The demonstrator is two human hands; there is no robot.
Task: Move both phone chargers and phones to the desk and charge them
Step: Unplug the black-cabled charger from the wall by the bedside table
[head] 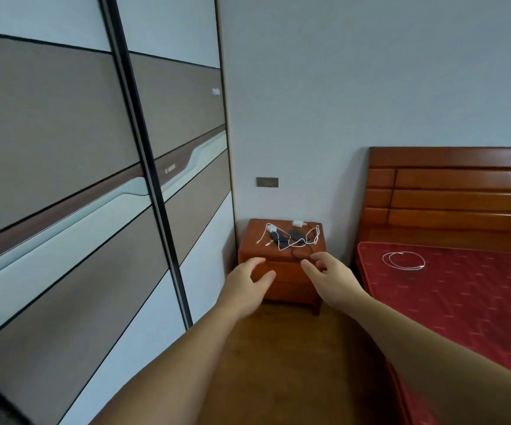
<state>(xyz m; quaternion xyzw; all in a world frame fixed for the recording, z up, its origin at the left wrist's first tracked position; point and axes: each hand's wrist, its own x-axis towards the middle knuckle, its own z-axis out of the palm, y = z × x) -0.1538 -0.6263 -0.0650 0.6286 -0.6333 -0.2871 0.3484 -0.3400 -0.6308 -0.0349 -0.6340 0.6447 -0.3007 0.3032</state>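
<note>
A wooden nightstand (pixel 291 280) stands in the corner ahead. On its top lie two dark phones (pixel 294 234) (pixel 282 243), a white charger plug (pixel 272 229) at the left, another white charger (pixel 299 223) at the back, and tangled white and black cables (pixel 310 236). My left hand (pixel 249 279) and my right hand (pixel 329 273) reach forward side by side in front of the nightstand, short of its top, both with fingers apart and nothing in them.
A sliding-door wardrobe (pixel 94 194) fills the left. A bed with a red mattress (pixel 462 289) and a wooden headboard (pixel 462 188) is at the right; a coiled white cable (pixel 402 260) lies on it. A wall plate (pixel 267 182) sits above the nightstand. Wooden floor (pixel 294 357) leads ahead.
</note>
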